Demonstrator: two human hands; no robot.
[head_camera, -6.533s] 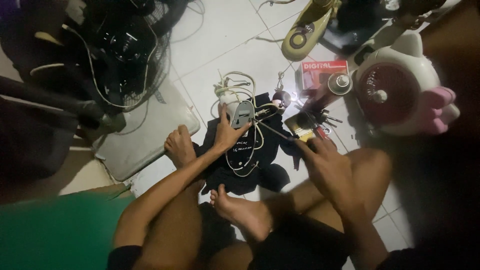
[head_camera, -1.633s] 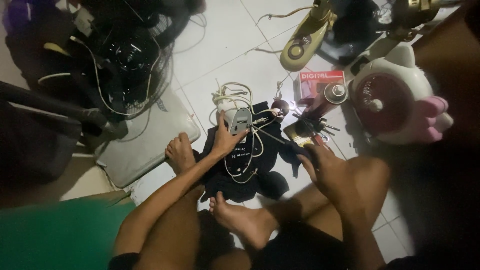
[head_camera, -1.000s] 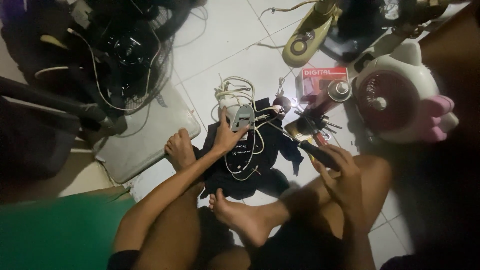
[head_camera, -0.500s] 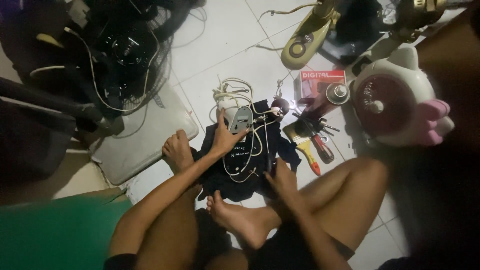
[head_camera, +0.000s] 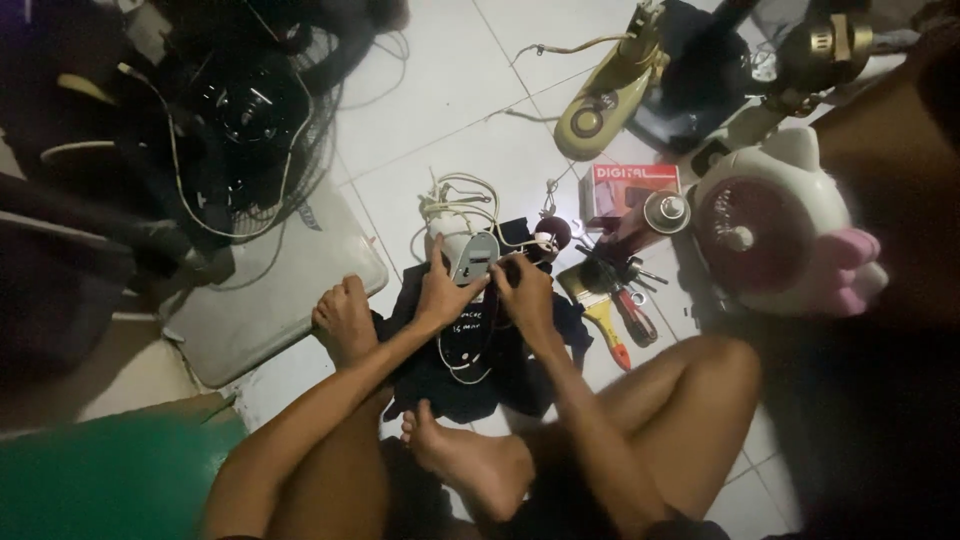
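Note:
I sit on a white tiled floor with my legs folded. My left hand (head_camera: 442, 294) grips a small grey device (head_camera: 474, 258) that rests on a black cloth (head_camera: 455, 378). My right hand (head_camera: 523, 290) touches the device's right side, fingers curled on it. White cords (head_camera: 452, 195) coil just beyond the device. A thin white wire (head_camera: 462, 356) loops over the cloth under my wrists. A yellow-handled brush (head_camera: 598, 309) and a red-handled tool (head_camera: 631, 313) lie to the right of my right hand.
A white and pink cat-shaped fan (head_camera: 776, 229) stands at the right. A red box (head_camera: 633, 187), a spray can (head_camera: 650, 217) and a yellow iron (head_camera: 600, 95) lie beyond. A black fan grille with cables (head_camera: 240, 110) and a grey panel (head_camera: 270, 300) sit left.
My right hand has left the tools at the right and moved left to the grey device. A dark tool it held a second ago lies on the floor. My left hand stays put.

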